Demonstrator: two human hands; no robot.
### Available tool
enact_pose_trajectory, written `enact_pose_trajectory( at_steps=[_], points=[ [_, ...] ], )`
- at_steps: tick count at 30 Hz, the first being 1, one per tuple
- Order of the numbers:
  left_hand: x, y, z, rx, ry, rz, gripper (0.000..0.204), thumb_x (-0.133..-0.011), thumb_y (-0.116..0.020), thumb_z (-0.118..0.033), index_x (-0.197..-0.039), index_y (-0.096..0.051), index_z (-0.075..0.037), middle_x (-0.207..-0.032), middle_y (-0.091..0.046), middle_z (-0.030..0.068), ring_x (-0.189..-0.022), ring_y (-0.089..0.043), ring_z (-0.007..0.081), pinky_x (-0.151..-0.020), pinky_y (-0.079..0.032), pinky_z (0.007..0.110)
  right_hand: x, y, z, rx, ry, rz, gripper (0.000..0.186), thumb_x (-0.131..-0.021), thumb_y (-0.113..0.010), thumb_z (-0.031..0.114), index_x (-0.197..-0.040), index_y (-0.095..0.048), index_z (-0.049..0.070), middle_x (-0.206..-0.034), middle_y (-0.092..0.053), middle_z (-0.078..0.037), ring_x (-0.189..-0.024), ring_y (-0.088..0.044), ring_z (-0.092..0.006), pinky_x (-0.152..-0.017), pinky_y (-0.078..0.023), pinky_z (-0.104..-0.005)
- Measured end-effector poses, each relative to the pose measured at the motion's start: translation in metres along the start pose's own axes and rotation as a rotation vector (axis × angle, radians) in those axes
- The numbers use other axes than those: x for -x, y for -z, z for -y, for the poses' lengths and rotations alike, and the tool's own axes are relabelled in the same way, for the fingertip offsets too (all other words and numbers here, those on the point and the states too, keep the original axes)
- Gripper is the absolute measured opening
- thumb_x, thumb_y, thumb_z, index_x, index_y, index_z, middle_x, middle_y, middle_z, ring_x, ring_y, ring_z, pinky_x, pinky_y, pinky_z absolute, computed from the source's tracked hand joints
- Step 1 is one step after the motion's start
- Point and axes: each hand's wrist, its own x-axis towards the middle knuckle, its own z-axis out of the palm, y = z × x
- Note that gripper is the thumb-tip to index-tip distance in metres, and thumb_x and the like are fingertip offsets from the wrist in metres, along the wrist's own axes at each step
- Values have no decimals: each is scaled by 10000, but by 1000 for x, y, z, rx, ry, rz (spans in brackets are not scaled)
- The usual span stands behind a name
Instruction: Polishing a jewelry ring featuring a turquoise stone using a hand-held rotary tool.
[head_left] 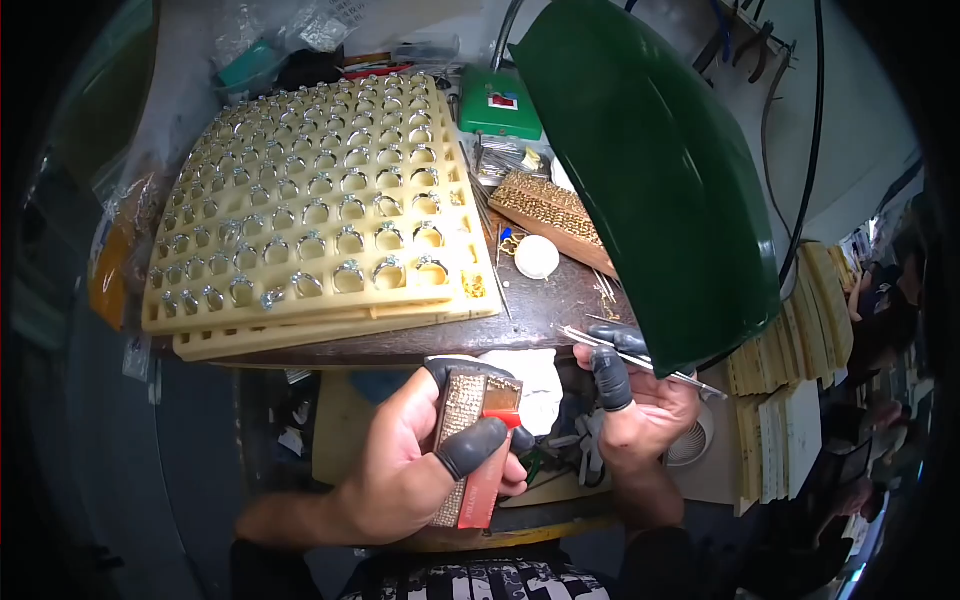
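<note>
My left hand (400,450) is closed round a small block (462,405) with a rough beige, grid-like face and a red side, its thumb pressed on the red part. My right hand (640,425) grips slim metal tweezers (706,386), their tips pointing left above the bench edge. Nothing visible sits between the tips. Black finger cots cover some fingers of both hands. Beyond my left hand, a cream tray (330,318) holds rows of silver-coloured rings with pale stones, stacked on another tray. One ring (272,298) lies tilted at the front edge.
A green lamp shade (660,170) hangs over the right side, close above my right hand. On the dark bench (540,305) are a wooden block with a beaded top (545,210), a round white piece (537,257) and thin tools. Stacked cream trays (790,350) stand at right.
</note>
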Motion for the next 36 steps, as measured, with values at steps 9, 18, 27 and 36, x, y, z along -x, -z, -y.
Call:
enact_pose_trajectory(
  at_steps=[9, 18, 27, 36],
  points=[
    [-1, 3, 1, -7, 20, -4, 314, -1021, -568, -120, -1255, -429, 37, -1003, -638, 116, -850, -691, 157, -774, -602, 333, -1, -1, -2, 37, 9, 26, 348, -891, -687, -51, -1207, -542, -73, -997, -706, -204, -838, -740, -265, -776, -630, -363],
    [1, 3, 2, 7, 30, -8, 320, -1022, -568, -126, -1263, -430, 32, -995, -641, 113, -848, -688, 150, -776, -596, 325, -4, 0, 1, 89, 8, 77, 297, -896, -687, -43, -1164, -568, -84, -1011, -708, -208, -843, -737, -258, -772, -631, -359],
    [-2, 6, 1, -39, 57, 20, 470, -1000, -608, -180, -1345, -380, 44, -1084, -637, 191, -929, -715, 248, -855, -617, 442, -4, 3, -2, 72, -3, 53, 275, -891, -696, -28, -1131, -580, -96, -1006, -708, -215, -851, -738, -275, -785, -637, -387],
    [-2, 7, 2, -44, 16, 43, 417, -1011, -578, -137, -1339, -391, 39, -1067, -633, 165, -913, -712, 233, -809, -625, 431, -4, 12, 36, 170, 155, 413, 324, -761, -748, -96, -1042, -708, 59, -1115, -727, -167, -910, -745, -280, -743, -627, -355]
  ],
)
